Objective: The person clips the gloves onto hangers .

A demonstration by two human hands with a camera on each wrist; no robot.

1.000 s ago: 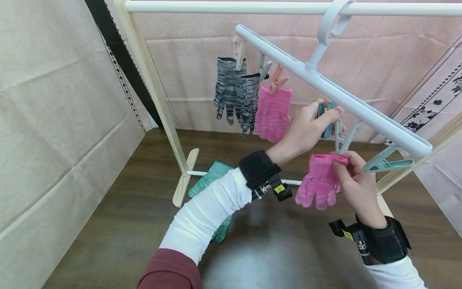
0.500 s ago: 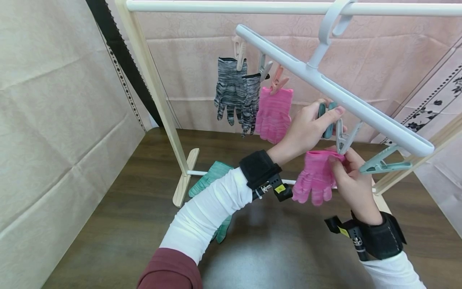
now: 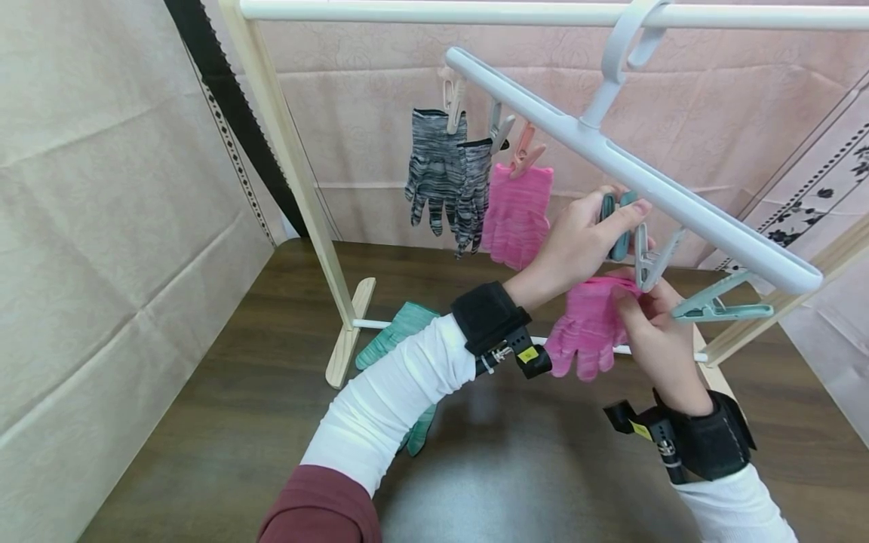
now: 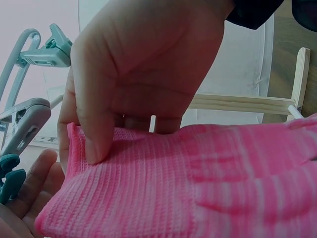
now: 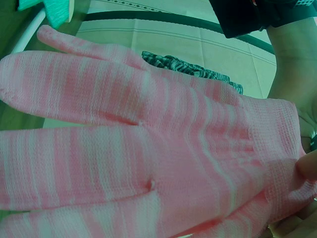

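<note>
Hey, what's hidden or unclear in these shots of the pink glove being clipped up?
- Head view: the dark teal clothespin is mostly covered by the left hand.
- Head view: the green knit glove on the table is partly hidden by the white sleeve.
- Right wrist view: the pink striped knit glove fills the frame, hiding the clips.

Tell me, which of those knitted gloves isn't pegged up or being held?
The teal-green knitted glove: it lies on the dark wooden table, partly behind the white sleeve.
</note>
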